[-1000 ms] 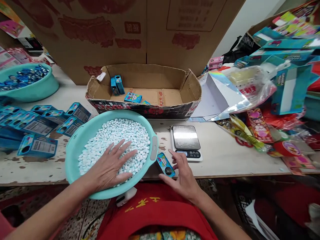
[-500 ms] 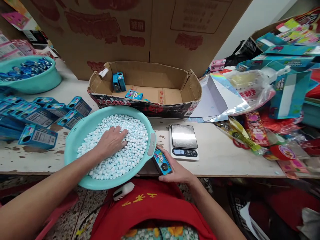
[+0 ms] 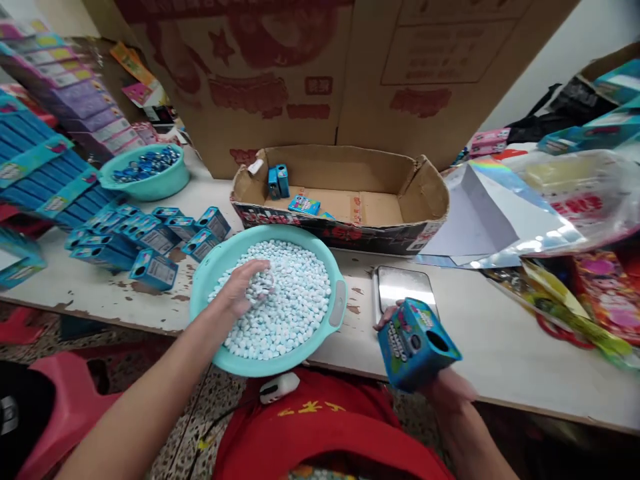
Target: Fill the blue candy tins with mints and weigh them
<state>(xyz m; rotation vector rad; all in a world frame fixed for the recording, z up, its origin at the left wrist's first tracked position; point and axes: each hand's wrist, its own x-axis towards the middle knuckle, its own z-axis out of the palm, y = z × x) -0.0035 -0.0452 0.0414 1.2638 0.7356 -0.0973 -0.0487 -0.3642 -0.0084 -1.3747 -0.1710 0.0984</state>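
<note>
My left hand (image 3: 240, 288) is in the turquoise basin (image 3: 201, 297), its fingers curled around a handful of small white tablets (image 3: 285, 320). The tablets are pale, round and loose, and they fill the basin. Above the table's front edge, my right hand (image 3: 447, 393) grips a small blue printed carton (image 3: 413, 347), tilted so that a dark round hole in one end shows. The carton hides part of that hand. Just behind it lies a digital scale (image 3: 405, 287) with a shiny plate, its display covered from view.
A low open cardboard box (image 3: 390, 230) holding several blue cartons stands behind the basin. More blue cartons (image 3: 155, 270) crowd the table at left, near a bowl of shiny blue pieces (image 3: 150, 183). Plastic bags (image 3: 575, 200) and wrappers lie at right. A large carton (image 3: 300, 87) forms the back.
My right hand has raised the blue carton and moved it right, in front of the scale. My left hand has curled around tablets. The view has swung left.
</note>
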